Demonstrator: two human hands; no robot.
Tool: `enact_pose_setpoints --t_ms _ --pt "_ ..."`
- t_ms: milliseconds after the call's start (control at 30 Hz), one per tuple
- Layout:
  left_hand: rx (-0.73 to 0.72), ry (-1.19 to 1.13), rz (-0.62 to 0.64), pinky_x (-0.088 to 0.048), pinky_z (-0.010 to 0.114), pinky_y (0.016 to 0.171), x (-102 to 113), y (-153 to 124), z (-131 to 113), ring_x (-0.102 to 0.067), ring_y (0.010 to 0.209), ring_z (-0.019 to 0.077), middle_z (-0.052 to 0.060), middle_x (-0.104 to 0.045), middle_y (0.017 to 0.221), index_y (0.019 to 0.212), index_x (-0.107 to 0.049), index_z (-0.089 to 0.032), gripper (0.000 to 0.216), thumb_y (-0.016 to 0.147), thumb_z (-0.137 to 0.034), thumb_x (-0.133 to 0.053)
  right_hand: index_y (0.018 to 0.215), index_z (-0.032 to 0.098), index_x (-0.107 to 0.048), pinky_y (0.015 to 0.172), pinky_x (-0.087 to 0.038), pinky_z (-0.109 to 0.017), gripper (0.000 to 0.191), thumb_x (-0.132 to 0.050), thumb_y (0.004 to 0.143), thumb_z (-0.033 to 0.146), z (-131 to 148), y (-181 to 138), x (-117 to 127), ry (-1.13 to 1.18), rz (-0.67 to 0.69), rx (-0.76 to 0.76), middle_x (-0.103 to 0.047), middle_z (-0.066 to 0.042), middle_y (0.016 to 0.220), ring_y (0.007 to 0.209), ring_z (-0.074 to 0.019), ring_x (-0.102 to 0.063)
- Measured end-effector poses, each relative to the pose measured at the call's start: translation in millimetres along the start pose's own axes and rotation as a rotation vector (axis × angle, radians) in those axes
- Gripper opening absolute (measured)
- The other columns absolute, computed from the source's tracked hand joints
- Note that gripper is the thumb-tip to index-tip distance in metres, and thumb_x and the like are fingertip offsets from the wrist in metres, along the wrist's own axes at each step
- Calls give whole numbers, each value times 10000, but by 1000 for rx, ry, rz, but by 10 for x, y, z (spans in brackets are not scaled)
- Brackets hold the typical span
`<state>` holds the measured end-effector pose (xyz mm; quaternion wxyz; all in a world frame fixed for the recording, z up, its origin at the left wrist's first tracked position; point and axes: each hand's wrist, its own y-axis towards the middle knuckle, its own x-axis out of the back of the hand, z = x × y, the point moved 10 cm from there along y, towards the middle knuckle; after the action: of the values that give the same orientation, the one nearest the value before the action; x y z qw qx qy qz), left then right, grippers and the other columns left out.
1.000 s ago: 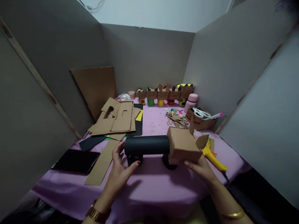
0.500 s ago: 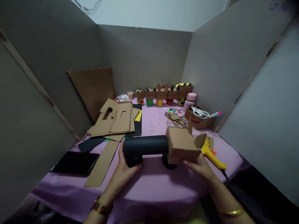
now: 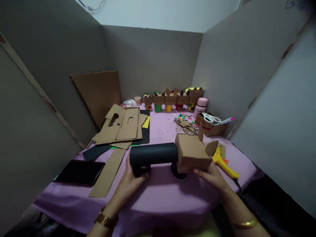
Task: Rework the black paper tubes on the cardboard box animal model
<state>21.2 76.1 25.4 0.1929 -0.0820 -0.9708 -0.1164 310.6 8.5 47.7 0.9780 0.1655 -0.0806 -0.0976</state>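
Observation:
Between my hands, above the pink cloth, lies a cardboard animal figure on its side. Its body is a black paper tube (image 3: 154, 154), and its head is a brown cardboard box (image 3: 194, 151) with leaf-shaped ears. Short black cylinders stick out below the tube at both ends. My left hand (image 3: 134, 177) wraps around the tube's left end and the black piece under it. With the thumb along its lower edge, my right hand (image 3: 211, 174) grips the box head from the right. Parts of the fingers on both hands are hidden behind the figure.
A yellow glue gun (image 3: 225, 166) lies right of the figure. Left are a black tablet (image 3: 80, 172), a cardboard strip (image 3: 108, 174) and stacked cardboard pieces (image 3: 127, 126). Scraps (image 3: 186, 126), a box of scissors and pens (image 3: 212, 130), a pink bottle (image 3: 201, 107) and several cardboard figures (image 3: 170, 99) stand farther back.

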Motion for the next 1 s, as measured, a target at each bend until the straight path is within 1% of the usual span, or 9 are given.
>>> enact_pose_setpoints --t_ms 133,267,367,500,567,633,767,900,1000 --pt "2 -76 -86 -253 489 1113 100 -39 49 -379 1338 297 151 -345 1458 1461 -62 -282 963 745 -363 -702 1354 216 -460 1052 -369 -541 846 -743 650 589 -25 -5 -2 0 14 -15 -678 -118 1096 1161 -346 -557" --pt "32 -123 -70 -282 501 1101 115 -109 152 -422 1300 289 152 -325 1454 1445 -68 -295 967 733 -393 -715 1359 219 -453 1045 -372 -553 868 -740 639 610 -35 -9 -4 5 19 -24 -678 -124 1114 1137 -348 -575" --pt "-9 -160 -108 -298 511 1092 169 -152 120 -386 1320 293 150 -322 1449 1425 -116 -293 923 733 -429 -712 1374 222 -428 1071 -336 -555 895 -747 633 609 -19 -3 -3 8 9 -17 -670 -128 1139 1132 -340 -579" --pt "-128 -260 -227 -340 465 1076 311 -192 -102 -385 1324 266 104 -375 1436 1291 -355 -297 558 826 -479 -603 1387 226 -406 1083 -323 -545 901 -745 641 600 0 -4 -3 22 2 -3 -669 -125 1148 1134 -328 -579" --pt "-145 -243 -271 -334 437 1085 356 -192 -208 -397 1320 253 78 -446 1395 1176 -478 -286 368 876 -494 -524 1368 223 -435 1064 -351 -544 873 -750 642 591 -21 -15 4 20 -1 -8 -673 -126 1141 1129 -330 -583" --pt "-130 -186 -301 -304 424 1104 377 -174 -272 -413 1309 250 63 -512 1342 1025 -566 -266 284 897 -504 -478 1334 218 -479 1037 -384 -541 831 -754 641 585 -64 -32 20 10 -7 -22 -680 -126 1127 1119 -334 -588" --pt "-119 -151 -310 -309 413 1092 370 -134 -296 -457 1254 257 62 -553 1282 864 -595 -243 285 904 -495 -469 1265 225 -548 982 -444 -529 755 -750 637 593 -147 -55 41 5 -13 -45 -698 -117 1093 1081 -340 -611" --pt "-118 -158 -280 -305 400 1080 351 -113 -261 -465 1220 257 67 -564 1217 896 -595 -235 281 909 -485 -468 1270 223 -545 969 -457 -523 769 -751 631 599 -131 -36 20 17 1 -41 -695 -126 1092 1101 -350 -601" --pt "-105 -141 -264 -347 375 1033 355 -101 -256 -515 1125 244 49 -594 1083 944 -590 -238 278 908 -486 -469 1315 228 -502 999 -432 -521 828 -750 624 610 -42 -8 -8 32 2 -18 -666 -130 1152 1152 -351 -570"
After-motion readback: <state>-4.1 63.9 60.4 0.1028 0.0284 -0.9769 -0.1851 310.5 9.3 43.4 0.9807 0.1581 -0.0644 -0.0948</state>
